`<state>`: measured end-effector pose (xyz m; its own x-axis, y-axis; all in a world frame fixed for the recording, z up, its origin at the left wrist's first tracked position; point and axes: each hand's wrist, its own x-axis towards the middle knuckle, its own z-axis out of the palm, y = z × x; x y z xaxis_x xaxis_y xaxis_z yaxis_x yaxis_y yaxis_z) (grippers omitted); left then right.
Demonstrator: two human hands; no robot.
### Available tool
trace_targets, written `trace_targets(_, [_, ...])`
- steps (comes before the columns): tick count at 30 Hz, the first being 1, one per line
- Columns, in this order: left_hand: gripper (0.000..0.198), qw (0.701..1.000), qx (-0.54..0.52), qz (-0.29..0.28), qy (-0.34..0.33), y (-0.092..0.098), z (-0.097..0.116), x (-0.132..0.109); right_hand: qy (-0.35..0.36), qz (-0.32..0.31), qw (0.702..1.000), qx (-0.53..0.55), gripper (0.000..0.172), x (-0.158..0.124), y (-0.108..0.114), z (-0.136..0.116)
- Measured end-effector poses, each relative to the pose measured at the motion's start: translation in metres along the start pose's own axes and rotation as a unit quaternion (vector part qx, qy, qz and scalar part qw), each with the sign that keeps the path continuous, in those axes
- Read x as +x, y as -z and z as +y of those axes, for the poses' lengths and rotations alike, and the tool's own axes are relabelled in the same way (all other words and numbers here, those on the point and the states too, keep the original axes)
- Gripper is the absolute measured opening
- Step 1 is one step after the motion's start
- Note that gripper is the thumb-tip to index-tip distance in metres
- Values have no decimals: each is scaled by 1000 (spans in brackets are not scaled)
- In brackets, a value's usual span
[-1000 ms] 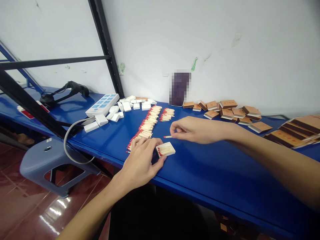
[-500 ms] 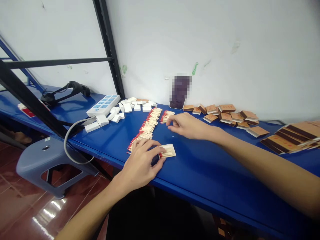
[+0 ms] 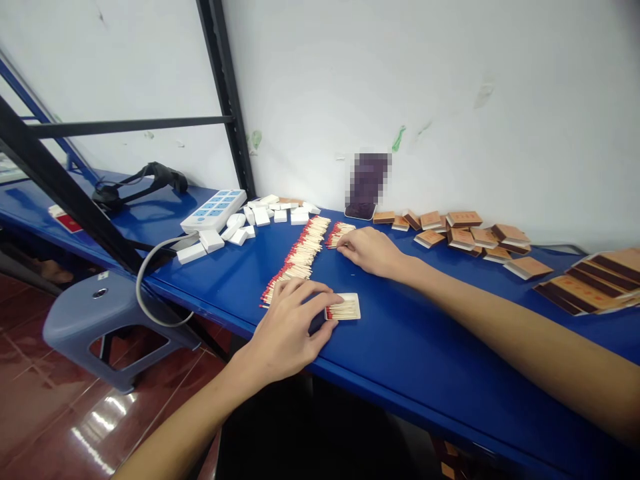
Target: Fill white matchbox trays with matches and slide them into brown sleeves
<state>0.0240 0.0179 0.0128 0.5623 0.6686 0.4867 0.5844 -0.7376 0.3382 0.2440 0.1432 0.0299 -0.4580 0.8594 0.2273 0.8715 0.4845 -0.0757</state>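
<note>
My left hand (image 3: 293, 327) steadies a small white matchbox tray (image 3: 354, 313) on the blue table, thumb and index finger at its left end. Red-headed matches (image 3: 340, 310) lie in the tray, their heads toward that hand. Farther back, my right hand (image 3: 373, 252) is closed, its fingertips pinched at the near right edge of a small pile of matches (image 3: 339, 232). The exact matches between those fingers are hidden. A long row of matches (image 3: 303, 250) runs from the back of the table to beside my left hand, red heads facing left.
White matchbox trays (image 3: 261, 215) lie at the back left beside a power strip (image 3: 214, 212). Brown matchbox sleeves (image 3: 463, 230) are scattered at the back right, with a larger stack (image 3: 595, 280) farther right. A phone (image 3: 367, 183) leans on the wall. A black metal frame (image 3: 227, 87) stands left.
My right hand has come down onto the small match pile, its fingertips closing there. The left hand stays at the tray. The view has shifted slightly.
</note>
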Motion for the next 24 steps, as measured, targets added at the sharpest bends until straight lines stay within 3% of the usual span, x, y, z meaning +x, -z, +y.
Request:
trace_targets(21, [21,1000,9,-10,6,0,1,1,16,17,999,37,30,-7,-6,9])
trace_targets(24, [20,1000,11,-8,5,1,1,1,6,-9,999,38,31,-7,-6,9])
